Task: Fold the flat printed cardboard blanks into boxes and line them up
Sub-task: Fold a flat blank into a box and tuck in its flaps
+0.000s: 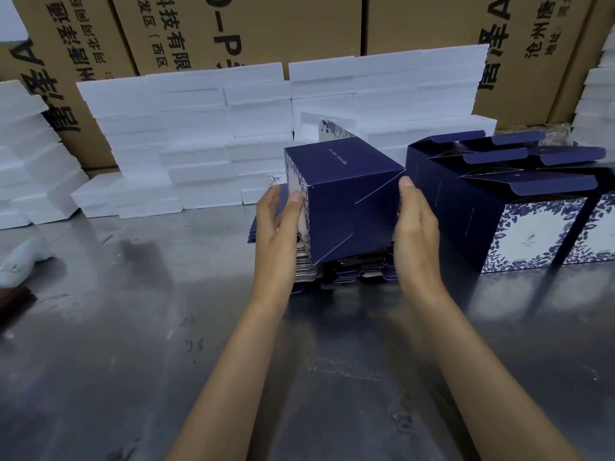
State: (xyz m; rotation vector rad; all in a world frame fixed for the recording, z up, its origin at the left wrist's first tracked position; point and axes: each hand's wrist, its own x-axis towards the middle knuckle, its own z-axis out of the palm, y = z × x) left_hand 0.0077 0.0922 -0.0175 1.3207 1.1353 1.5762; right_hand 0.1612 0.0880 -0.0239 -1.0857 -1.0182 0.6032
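A: Head view, starting at the table's left edge: a pale cloth-like item [23, 257] is seen lying there, well apart from the work. Stacked white foam slabs [186, 134] are ranged along the far edge, with brown shipping cartons [233, 28] stood behind them.

B: And nearer the middle?

A: A pile of flat blanks [349, 269] is kept toward the table's far middle, presumably so the next one can be drawn without reaching. Directly above it, 1 half-formed box [342, 207] is held tilted, its navy bottom panels turned toward the camera. The left hand [278, 227] is pressed flat against the box's left side, fingers straight, thumb on the printed face. The right hand [416, 227] is laid against the right side in the same way, fingers extended, nothing being clenched. The box is judged to be squeezed between both palms so the bottom flaps can be seated squarely.

B: What is found to the right?

A: At least 2 finished boxes [519, 227] are lined up toward the right edge, touching side by side, top flaps left open. The held box is judged to be destined for the row's near-left end.
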